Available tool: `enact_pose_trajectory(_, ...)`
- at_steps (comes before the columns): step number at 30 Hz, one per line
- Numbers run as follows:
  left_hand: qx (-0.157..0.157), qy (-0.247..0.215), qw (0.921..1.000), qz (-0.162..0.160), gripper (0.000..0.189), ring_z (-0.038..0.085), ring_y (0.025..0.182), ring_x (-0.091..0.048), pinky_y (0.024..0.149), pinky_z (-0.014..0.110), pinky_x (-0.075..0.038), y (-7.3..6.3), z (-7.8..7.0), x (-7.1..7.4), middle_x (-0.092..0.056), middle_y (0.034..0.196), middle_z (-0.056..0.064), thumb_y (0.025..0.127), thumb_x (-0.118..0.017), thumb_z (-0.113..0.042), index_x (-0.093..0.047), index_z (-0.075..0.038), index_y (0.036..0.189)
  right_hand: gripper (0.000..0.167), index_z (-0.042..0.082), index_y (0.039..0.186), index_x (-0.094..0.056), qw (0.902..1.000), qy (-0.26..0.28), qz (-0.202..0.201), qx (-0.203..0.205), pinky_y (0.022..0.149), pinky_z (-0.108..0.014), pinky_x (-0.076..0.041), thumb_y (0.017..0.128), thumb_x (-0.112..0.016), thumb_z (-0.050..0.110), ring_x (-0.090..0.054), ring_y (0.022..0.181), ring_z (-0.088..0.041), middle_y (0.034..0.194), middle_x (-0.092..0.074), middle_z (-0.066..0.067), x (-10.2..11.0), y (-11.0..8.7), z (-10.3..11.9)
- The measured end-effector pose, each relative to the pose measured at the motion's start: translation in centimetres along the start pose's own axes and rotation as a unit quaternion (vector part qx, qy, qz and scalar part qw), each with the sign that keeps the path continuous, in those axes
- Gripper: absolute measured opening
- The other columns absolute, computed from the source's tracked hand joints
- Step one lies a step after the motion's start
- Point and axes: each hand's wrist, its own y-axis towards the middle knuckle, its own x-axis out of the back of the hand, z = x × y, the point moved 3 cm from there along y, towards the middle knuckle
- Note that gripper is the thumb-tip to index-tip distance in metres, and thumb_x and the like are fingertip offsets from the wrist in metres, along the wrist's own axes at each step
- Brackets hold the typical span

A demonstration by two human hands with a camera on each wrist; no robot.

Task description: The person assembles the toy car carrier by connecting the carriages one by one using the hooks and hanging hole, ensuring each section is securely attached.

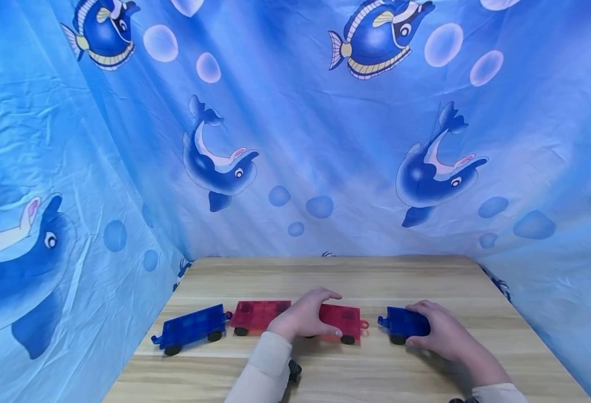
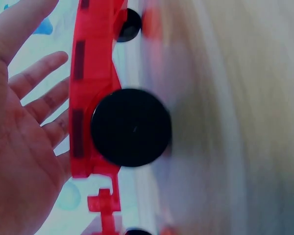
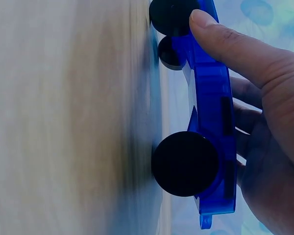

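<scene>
My left hand [image 1: 303, 314] reaches over a red toy train car [image 1: 345, 318], thumb along its near side and fingers at the far side. In the left wrist view, this red car [image 2: 90, 83] shows black wheels, and the hand's fingers [image 2: 46, 100] are spread behind it. My right hand [image 1: 441, 330] grips a blue toy train car [image 1: 402, 322] at its right end; the thumb [image 3: 230, 39] lies by a wheel in the right wrist view. The blue car's hook [image 1: 383, 322] faces the red car's ring [image 1: 364, 324], with a gap between them.
Another red car [image 1: 257, 314] stands left of my left hand, joined to a blue car [image 1: 193, 327] angled at the far left. The cars are on a wooden table [image 1: 356, 274]. A blue sea-print cloth [image 1: 295, 140] hangs behind and at both sides.
</scene>
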Motion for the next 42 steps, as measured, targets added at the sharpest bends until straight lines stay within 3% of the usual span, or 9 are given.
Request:
enact_pose_trajectory(5,-0.004,0.006,1.0,0.003,0.085,0.016,0.137,-0.049,0.112,0.04,-0.045,0.1,-0.5,-0.8,-0.055,0.144,-0.012,0.075,-0.094,-0.051,-0.059,-0.024,0.147,0.082,0.008,0.134,-0.069,0.9999,0.002,-0.006,0.011,0.1,-0.065,-0.047,0.068,-0.097,0.049,-0.062,0.119,-0.038,0.123,-0.068,-0.004,-0.2,0.1,0.5)
enact_pose_trajectory(10,-0.008,0.042,0.9991,0.001,0.086,0.016,0.138,-0.049,0.113,0.037,-0.044,0.4,-0.5,-1.4,-0.056,0.143,-0.012,0.073,-0.095,-0.053,-0.06,-0.027,0.147,0.08,0.01,0.134,-0.069,1.0,0.005,-0.003,0.008,0.1,-0.063,-0.048,0.069,-0.097,0.047,-0.062,0.118,-0.034,0.122,-0.068,-0.001,-0.4,0.3,0.7)
enact_pose_trajectory(19,0.032,0.062,0.9975,0.011,0.086,0.016,0.137,-0.049,0.112,0.035,-0.045,0.5,-0.5,-1.8,-0.056,0.146,-0.009,0.072,-0.098,-0.044,-0.061,-0.025,0.148,0.082,0.012,0.135,-0.068,1.0,0.005,0.007,0.0,0.101,-0.065,-0.047,0.069,-0.096,0.05,-0.061,0.122,-0.037,0.124,-0.067,-0.002,-0.7,0.4,0.8)
enact_pose_trajectory(34,0.057,0.022,0.998,0.018,0.082,0.013,0.13,-0.052,0.104,0.037,-0.051,0.3,-0.3,-1.9,-0.055,0.144,-0.013,0.076,-0.094,-0.045,-0.058,-0.031,0.149,0.084,0.013,0.136,-0.068,0.9999,0.012,0.01,-0.002,0.101,-0.066,-0.047,0.067,-0.097,0.051,-0.06,0.122,-0.037,0.123,-0.067,-0.001,-1.0,0.5,1.7)
enact_pose_trajectory(42,0.052,-0.024,0.9983,0.014,0.08,0.011,0.124,-0.053,0.1,0.034,-0.052,0.2,-0.2,-1.7,-0.056,0.142,-0.012,0.078,-0.094,-0.042,-0.058,-0.027,0.148,0.083,0.012,0.136,-0.068,0.9999,0.008,0.009,0.004,0.101,-0.066,-0.047,0.068,-0.096,0.051,-0.061,0.12,-0.037,0.122,-0.067,-0.001,-1.0,0.4,1.8)
